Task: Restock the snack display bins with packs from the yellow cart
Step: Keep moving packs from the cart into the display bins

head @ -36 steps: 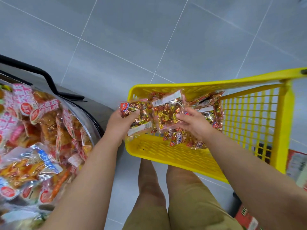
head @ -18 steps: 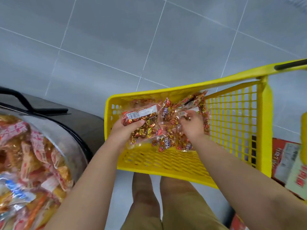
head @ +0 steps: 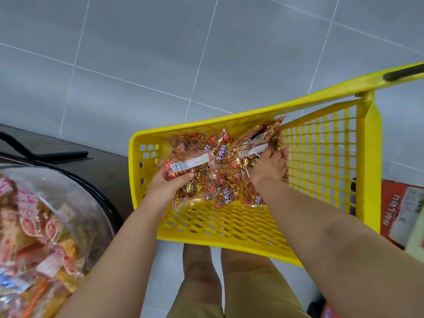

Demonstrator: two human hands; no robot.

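A yellow cart (head: 367,157) with lattice walls stands in front of me on the grey tiled floor. Several clear packs of red and gold wrapped snacks (head: 226,148) lie heaped in its basket. My left hand (head: 167,187) grips one such snack pack (head: 192,171) with a white label, thumb across its top, above the basket's near left side. My right hand (head: 268,166) reaches deep into the heap, fingers curled around another labelled pack (head: 252,152) by the right wall. A round clear display bin (head: 75,203) with pink and orange snack bags sits at lower left.
A dark base with a black bar (head: 62,154) lies behind the bin. A red printed carton (head: 401,212) stands right of the cart. My knees (head: 202,271) in tan shorts are just under the cart's near edge.
Both hands have dropped from above the basket down into it. The right hand let the raised pack sink and dug into the heap at the right wall. The view swung right.
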